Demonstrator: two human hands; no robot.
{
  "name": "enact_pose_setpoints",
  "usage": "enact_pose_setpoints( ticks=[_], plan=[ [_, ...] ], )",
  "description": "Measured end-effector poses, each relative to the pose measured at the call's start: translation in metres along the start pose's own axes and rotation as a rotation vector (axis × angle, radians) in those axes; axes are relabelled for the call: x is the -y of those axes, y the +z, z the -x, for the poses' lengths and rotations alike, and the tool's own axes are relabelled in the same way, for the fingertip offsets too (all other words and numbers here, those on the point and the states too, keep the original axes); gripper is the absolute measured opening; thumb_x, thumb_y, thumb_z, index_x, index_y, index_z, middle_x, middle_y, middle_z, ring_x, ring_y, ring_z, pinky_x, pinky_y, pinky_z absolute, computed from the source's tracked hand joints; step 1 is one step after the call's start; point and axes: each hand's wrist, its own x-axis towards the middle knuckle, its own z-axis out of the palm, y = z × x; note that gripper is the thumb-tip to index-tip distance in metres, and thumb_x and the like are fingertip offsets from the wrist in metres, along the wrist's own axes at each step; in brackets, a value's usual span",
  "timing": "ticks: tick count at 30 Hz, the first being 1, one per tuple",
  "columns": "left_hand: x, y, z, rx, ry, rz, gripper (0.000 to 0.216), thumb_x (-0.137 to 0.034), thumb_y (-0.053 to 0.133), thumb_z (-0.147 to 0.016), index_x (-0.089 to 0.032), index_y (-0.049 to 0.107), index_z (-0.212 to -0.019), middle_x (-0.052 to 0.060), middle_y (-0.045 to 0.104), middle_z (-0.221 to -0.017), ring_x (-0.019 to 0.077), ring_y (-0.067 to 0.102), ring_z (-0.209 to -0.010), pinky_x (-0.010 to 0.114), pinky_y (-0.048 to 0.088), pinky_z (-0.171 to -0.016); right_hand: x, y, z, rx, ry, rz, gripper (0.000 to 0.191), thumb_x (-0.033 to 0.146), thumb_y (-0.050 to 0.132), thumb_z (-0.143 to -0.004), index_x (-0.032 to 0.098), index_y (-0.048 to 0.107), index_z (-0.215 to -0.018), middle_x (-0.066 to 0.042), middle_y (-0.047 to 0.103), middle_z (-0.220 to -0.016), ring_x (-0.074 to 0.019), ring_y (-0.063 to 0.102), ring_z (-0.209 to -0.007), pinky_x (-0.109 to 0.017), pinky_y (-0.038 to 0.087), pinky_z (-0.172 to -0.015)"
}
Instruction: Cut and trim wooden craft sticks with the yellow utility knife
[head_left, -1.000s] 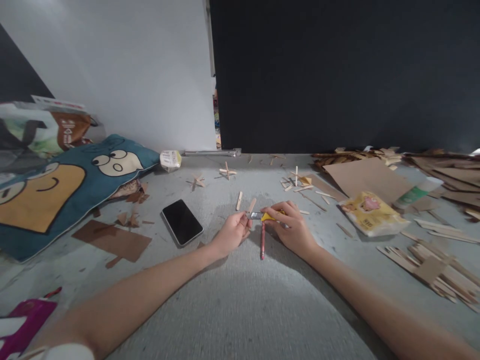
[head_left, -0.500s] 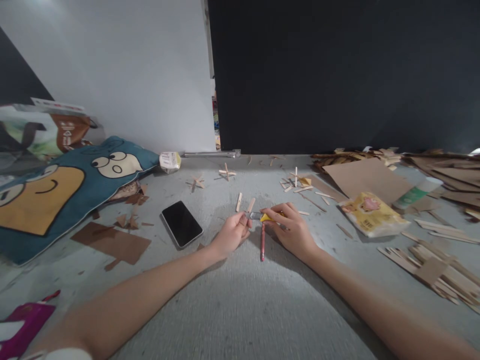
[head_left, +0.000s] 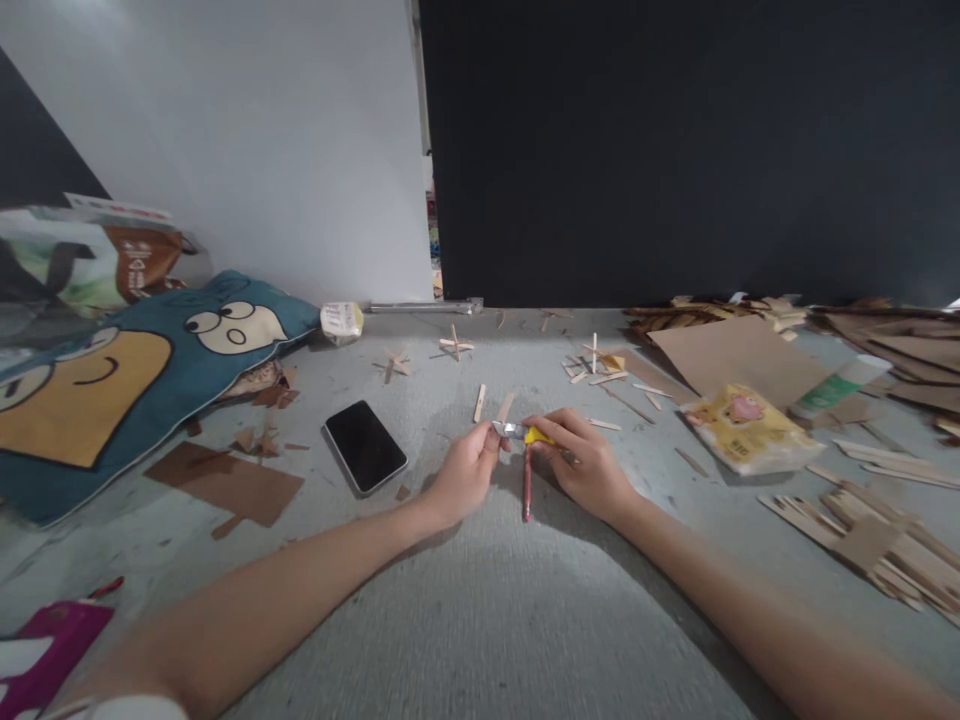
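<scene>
My right hand (head_left: 586,458) is closed around a yellow utility knife (head_left: 535,435) whose metal end points left toward my other hand. The fingers of my left hand (head_left: 465,468) are pinched together at that metal end; what lies between them is too small to make out. A red pencil (head_left: 527,490) lies on the table just below the knife, close to my right fingers. Beyond the hands are two short wooden stick pieces, one upright-lying stick piece (head_left: 479,403) and a slanted stick piece (head_left: 505,406).
A phone (head_left: 365,447) and brown cardboard (head_left: 225,482) lie left, near a blue cushion (head_left: 150,390). Small crossed-stick assemblies (head_left: 455,344) stand farther back. On the right are a tissue pack (head_left: 750,430), a glue stick (head_left: 841,386) and a bundle of wooden sticks (head_left: 870,540).
The knife's metal end has turned slightly and now catches the light. My left fingers have shifted a little; both hands stay in nearly the same place.
</scene>
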Motion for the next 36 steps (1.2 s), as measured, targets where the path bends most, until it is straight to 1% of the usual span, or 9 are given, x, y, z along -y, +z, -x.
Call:
enact_pose_setpoints(
  ticks=[3,8,12,14,16,18,23,31,36],
  plan=[
    [-0.004,0.0,0.002,-0.032,0.024,-0.098,0.057,-0.07,0.03,-0.102,-0.02,0.053,-0.088,-0.006,0.038,-0.062,0.0128,0.034,-0.055,0.026,0.028,-0.054,0.004,-0.005,0.002,0.06,-0.008,-0.109,0.03,0.024,0.043,-0.109,0.024,0.066,-0.129,-0.01,0.067,-0.103,-0.0222,0.068,-0.091,-0.034,0.055,-0.08],
    [-0.007,0.001,0.002,-0.029,0.0,-0.105,0.052,-0.065,0.03,-0.104,-0.021,0.052,-0.088,-0.007,0.036,-0.061,0.0132,0.035,-0.055,0.026,0.03,-0.056,0.007,-0.011,0.005,0.103,0.035,-0.162,0.034,0.03,0.034,-0.112,0.019,0.064,-0.125,-0.009,0.067,-0.096,-0.021,0.068,-0.085,-0.032,0.054,-0.078],
    [-0.006,0.001,0.002,0.031,0.068,-0.171,0.048,-0.06,0.031,-0.106,-0.021,0.051,-0.086,-0.004,0.044,-0.064,0.0143,0.042,-0.06,0.028,0.033,-0.061,0.012,-0.004,-0.001,0.058,0.147,-0.102,0.027,0.042,0.052,-0.105,0.02,0.067,-0.111,-0.007,0.071,-0.09,-0.0204,0.067,-0.077,-0.029,0.052,-0.071],
    [-0.004,0.0,0.003,0.089,0.112,-0.208,0.045,-0.058,0.032,-0.106,-0.022,0.048,-0.084,-0.003,0.05,-0.068,0.0151,0.046,-0.063,0.028,0.035,-0.063,0.017,0.001,-0.006,0.029,0.237,-0.118,0.026,0.045,0.06,-0.1,0.021,0.069,-0.098,-0.004,0.071,-0.08,-0.0186,0.065,-0.068,-0.027,0.048,-0.064],
    [-0.003,-0.001,0.003,0.14,0.128,-0.233,0.042,-0.055,0.032,-0.106,-0.022,0.047,-0.085,-0.001,0.054,-0.071,0.016,0.049,-0.066,0.029,0.036,-0.065,0.024,0.006,-0.011,0.04,0.338,-0.195,0.029,0.047,0.061,-0.098,0.021,0.068,-0.087,-0.001,0.066,-0.069,-0.0162,0.059,-0.06,-0.025,0.044,-0.059],
    [-0.002,-0.001,0.004,0.161,0.122,-0.246,0.039,-0.052,0.033,-0.106,-0.022,0.047,-0.087,-0.001,0.055,-0.073,0.0166,0.051,-0.067,0.029,0.037,-0.066,0.031,0.007,-0.015,0.048,0.415,-0.294,0.033,0.049,0.059,-0.098,0.021,0.066,-0.082,0.001,0.061,-0.064,-0.0152,0.055,-0.059,-0.025,0.043,-0.057],
    [-0.002,-0.002,0.004,0.161,0.132,-0.246,0.038,-0.051,0.032,-0.107,-0.022,0.048,-0.087,-0.001,0.055,-0.073,0.0163,0.05,-0.067,0.028,0.037,-0.066,0.043,0.004,-0.02,0.048,0.516,-0.45,0.038,0.053,0.057,-0.096,0.02,0.062,-0.077,-0.001,0.061,-0.067,-0.0156,0.054,-0.061,-0.026,0.042,-0.058],
    [-0.002,-0.002,0.002,0.136,0.09,-0.27,0.048,-0.061,0.03,-0.106,-0.023,0.042,-0.079,-0.003,0.049,-0.067,0.0149,0.045,-0.063,0.028,0.033,-0.063,0.044,0.005,-0.019,0.072,0.543,-0.458,0.041,0.057,0.054,-0.097,0.019,0.061,-0.08,0.002,0.055,-0.063,-0.0132,0.048,-0.054,-0.025,0.04,-0.054],
    [-0.004,0.0,0.001,0.099,0.052,-0.215,0.049,-0.062,0.031,-0.105,-0.022,0.049,-0.084,-0.003,0.047,-0.066,0.015,0.046,-0.063,0.029,0.034,-0.063,0.033,0.006,-0.011,0.046,0.453,-0.257,0.034,0.045,0.052,-0.099,0.021,0.065,-0.08,0.001,0.06,-0.061,-0.0148,0.054,-0.056,-0.024,0.042,-0.057]
  ],
)
